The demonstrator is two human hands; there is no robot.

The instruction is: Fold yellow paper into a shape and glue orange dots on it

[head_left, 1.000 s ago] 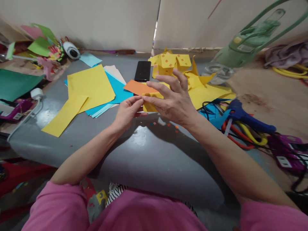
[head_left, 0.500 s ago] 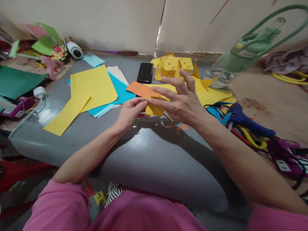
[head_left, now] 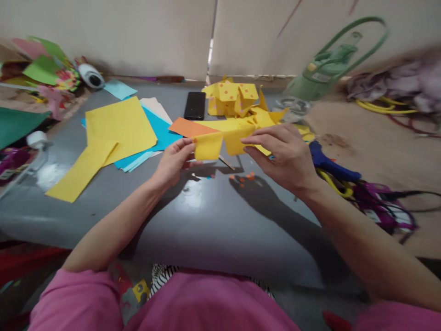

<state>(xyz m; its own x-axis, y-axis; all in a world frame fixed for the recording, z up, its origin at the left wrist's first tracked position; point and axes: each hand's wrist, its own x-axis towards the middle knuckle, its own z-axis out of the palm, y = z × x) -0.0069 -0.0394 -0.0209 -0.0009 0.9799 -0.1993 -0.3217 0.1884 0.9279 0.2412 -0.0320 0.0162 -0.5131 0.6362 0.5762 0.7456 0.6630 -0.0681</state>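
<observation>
Above a grey table (head_left: 213, 220), my left hand (head_left: 174, 161) pinches the left end of a folded yellow paper piece (head_left: 223, 142). My right hand (head_left: 282, 154) grips the piece's right part, fingers curled over its top edge. The piece is spread out between both hands. Small orange paper bits (head_left: 243, 177) lie on the table just below it. An orange paper strip (head_left: 191, 127) lies right behind the hands.
Yellow (head_left: 119, 126) and blue sheets (head_left: 165, 133) lie at left, a black phone (head_left: 195, 105) and yellow dotted paper boxes (head_left: 234, 96) behind. A blue glue gun (head_left: 327, 161), cables and a purple socket strip (head_left: 382, 211) sit at right, a green fan (head_left: 327, 64) beyond.
The yellow piece has been pulled open and now stretches wider between the hands. My right hand's fingers went from spread to curled on the paper. The view swung slightly right.
</observation>
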